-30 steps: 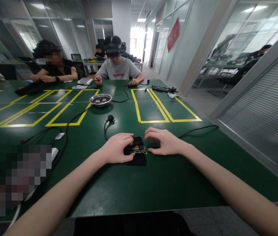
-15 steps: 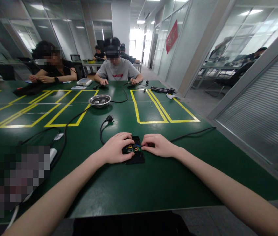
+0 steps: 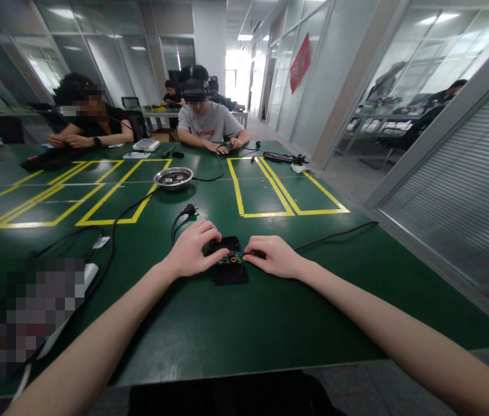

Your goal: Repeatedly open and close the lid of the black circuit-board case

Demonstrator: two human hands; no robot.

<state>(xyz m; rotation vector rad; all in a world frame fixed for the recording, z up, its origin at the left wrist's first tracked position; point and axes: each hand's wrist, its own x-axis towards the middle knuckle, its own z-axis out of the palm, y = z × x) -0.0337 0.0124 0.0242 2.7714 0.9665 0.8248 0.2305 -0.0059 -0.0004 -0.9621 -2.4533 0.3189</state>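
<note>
A small black open casing (image 3: 229, 271) with a green circuit board (image 3: 231, 259) inside lies on the green table (image 3: 235, 329) in front of me. My left hand (image 3: 193, 251) rests on the casing's left side, fingers curled over its top edge and thumb on the board. My right hand (image 3: 270, 256) is closed at the casing's right side, fingertips pinching something small and dark at the board's edge. A black cable (image 3: 335, 233) runs off to the right from under that hand.
A black plug and cord (image 3: 182, 216) lie just behind my left hand. A metal bowl (image 3: 172, 178) with small parts stands farther back, among yellow tape markings. Cables and a white power strip (image 3: 88, 271) lie at left. Two people sit at the table's far end.
My right hand has moved in from open beside the casing to a pinch at the board's right edge. My left hand has shifted slightly left, uncovering more of the casing.
</note>
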